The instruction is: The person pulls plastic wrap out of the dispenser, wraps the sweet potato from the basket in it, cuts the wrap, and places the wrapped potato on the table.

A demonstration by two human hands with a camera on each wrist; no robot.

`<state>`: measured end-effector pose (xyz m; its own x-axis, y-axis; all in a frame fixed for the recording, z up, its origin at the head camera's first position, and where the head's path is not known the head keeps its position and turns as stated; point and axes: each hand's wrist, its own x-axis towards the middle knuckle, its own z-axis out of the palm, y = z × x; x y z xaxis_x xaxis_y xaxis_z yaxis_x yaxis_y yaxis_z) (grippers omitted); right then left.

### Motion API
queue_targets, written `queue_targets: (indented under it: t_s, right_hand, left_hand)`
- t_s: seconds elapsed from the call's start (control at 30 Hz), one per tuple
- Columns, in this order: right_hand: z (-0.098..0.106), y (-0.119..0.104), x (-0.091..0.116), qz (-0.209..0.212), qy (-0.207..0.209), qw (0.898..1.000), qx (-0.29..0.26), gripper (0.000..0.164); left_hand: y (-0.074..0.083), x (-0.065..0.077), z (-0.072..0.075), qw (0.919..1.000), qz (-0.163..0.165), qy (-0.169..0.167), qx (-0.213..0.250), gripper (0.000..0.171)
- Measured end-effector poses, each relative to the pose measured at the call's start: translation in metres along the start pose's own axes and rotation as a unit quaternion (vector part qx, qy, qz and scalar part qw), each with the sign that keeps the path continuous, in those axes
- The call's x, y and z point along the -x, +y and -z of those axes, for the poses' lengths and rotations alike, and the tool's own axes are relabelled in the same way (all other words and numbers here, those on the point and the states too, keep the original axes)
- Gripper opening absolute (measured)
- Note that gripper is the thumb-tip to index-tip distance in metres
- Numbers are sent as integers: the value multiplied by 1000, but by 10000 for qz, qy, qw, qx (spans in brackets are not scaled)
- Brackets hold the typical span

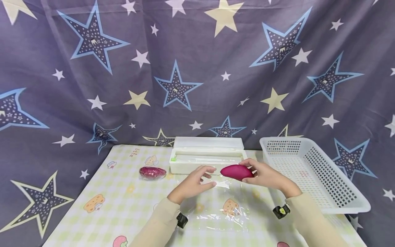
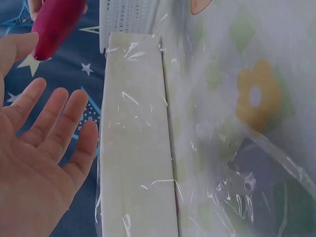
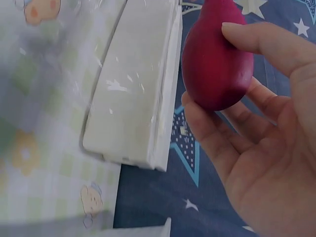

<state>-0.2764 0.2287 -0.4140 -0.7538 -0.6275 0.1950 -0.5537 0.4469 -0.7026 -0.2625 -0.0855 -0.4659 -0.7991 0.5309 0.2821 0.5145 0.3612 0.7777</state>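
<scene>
My right hand (image 1: 266, 175) holds a smooth magenta sweet potato (image 1: 236, 172) between thumb and fingers, its tapered end toward the left. Just left of that tip is my left hand (image 1: 194, 183), fingers loosely spread and nothing in its grasp. In the left wrist view the left thumb comes close to the tip. Beneath both hands a sheet of clear cling film (image 1: 216, 219) lies over the tablecloth, running out from a white cling film dispenser (image 1: 185, 168) with its lid raised. Farther left rests a second sweet potato (image 1: 152, 172) wrapped in shiny film.
A white perforated plastic basket (image 1: 345, 206) stands at the right of the table. Green-checked cloth with cartoon prints (image 1: 108, 212) covers the tabletop. Behind it hangs a dark star-patterned curtain (image 1: 203, 51).
</scene>
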Motion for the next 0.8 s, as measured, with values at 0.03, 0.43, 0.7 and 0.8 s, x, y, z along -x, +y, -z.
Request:
queue_targets:
  t_s: [0.03,0.43,0.7,0.8]
  right_hand:
    - [-3,-1,-1,6,-11,10000,-8,45]
    - [-33,-12,-8,96,-220,9994,-247,46]
    - [-47,-18,-13,238,-291,9985,-389,45]
    - [-50,-21,-13,222,-268,9984,-444,46]
  left_hand:
    - [0,0,-1,10000,1,-2,2,52]
    - [6,1,-7,9998,-65,127,142,63]
    - [7,3,-7,9991,-320,242,119,52]
    - [4,5,-7,9991,-286,282,110,47]
